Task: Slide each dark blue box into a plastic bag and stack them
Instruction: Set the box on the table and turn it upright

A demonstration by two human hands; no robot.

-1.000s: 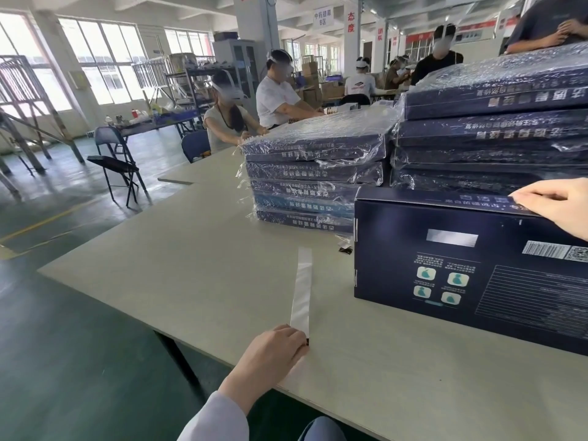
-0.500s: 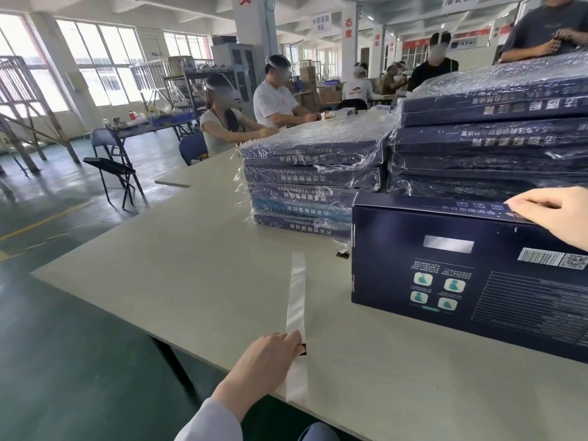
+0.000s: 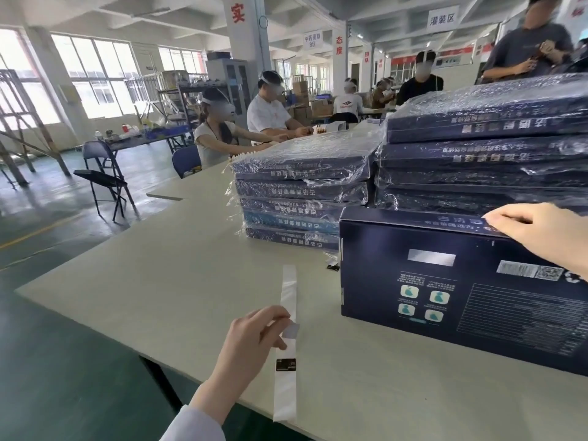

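A dark blue box [image 3: 461,291] without a bag stands on its long edge on the table, printed face toward me. My right hand [image 3: 541,232] rests on its top edge, fingers curled over it. My left hand [image 3: 254,335] pinches a long clear plastic strip [image 3: 288,338] with a small dark label, lifted off the table near the front edge. Behind the box rise two stacks of bagged blue boxes, a lower one [image 3: 302,198] in the middle and a taller one [image 3: 483,148] at right.
The beige table [image 3: 159,281] ends at left and front, with green floor below. Several seated people work at tables behind. A person stands at the far right. A folding chair [image 3: 101,176] stands on the floor at left.
My left hand drew the plastic strip toward me and lifted it, so its end now hangs past the table's front edge. My right hand stayed on the box's top edge.
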